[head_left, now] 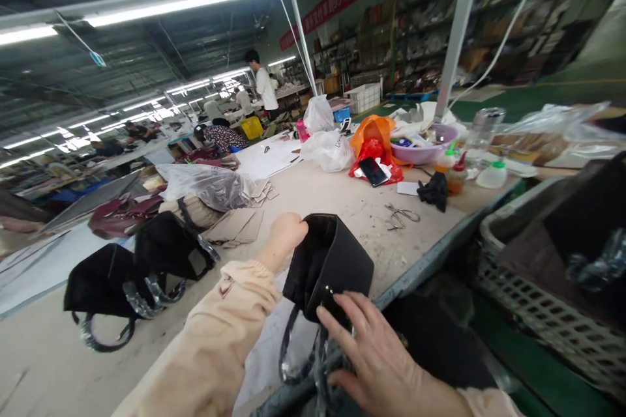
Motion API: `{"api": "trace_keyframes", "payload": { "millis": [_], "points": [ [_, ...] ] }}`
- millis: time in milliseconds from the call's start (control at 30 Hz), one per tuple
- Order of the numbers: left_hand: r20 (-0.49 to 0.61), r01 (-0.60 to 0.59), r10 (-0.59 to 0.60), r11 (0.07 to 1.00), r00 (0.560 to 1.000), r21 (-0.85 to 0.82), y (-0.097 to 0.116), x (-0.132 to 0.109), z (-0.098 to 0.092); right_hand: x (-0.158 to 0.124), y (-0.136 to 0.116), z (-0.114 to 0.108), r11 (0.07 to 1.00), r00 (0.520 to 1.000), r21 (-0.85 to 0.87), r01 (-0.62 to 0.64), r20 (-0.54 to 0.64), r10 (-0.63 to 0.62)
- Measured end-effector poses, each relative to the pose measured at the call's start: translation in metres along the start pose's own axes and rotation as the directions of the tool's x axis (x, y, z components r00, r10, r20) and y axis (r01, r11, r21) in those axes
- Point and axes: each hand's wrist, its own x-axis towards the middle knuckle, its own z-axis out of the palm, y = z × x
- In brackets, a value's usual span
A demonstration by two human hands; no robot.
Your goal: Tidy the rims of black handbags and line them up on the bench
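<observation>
A black handbag lies tilted at the table's near edge, its open mouth facing left. My left hand is closed on the far rim of the mouth. My right hand rests with fingers spread on the near side of the bag, by a small shiny metal stud. Below the bag hang its handles, wrapped in clear plastic. Two more black handbags, a nearer one and a farther one, lie to the left with plastic-wrapped handles.
Scissors, a phone, small bottles and a purple basin are on the table. A plastic crate with dark pieces stands at the right. Clear plastic bags lie at the left. A person stands far back.
</observation>
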Motion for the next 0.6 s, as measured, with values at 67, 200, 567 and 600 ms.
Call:
{"api": "trace_keyframes", "payload": {
  "millis": [67,200,567,600],
  "points": [
    [0.028,0.048,-0.046,0.996,0.999,-0.077,-0.011,-0.011,-0.002,-0.001,0.005,0.004,0.996,0.996,0.010,-0.093,0.011,0.093],
    [0.095,0.149,-0.127,0.947,0.987,-0.285,-0.034,-0.036,-0.005,-0.001,0.020,-0.004,0.971,0.979,0.127,-0.200,0.060,0.194],
    [0.227,0.367,-0.289,0.725,0.930,-0.583,-0.059,-0.079,-0.011,-0.001,-0.030,-0.033,0.988,0.993,0.103,-0.118,0.022,0.117],
    [0.230,0.374,-0.296,0.707,0.927,-0.600,-0.059,-0.081,-0.011,0.000,-0.030,-0.028,0.992,0.995,0.079,-0.103,0.019,0.102]
  ]
}}
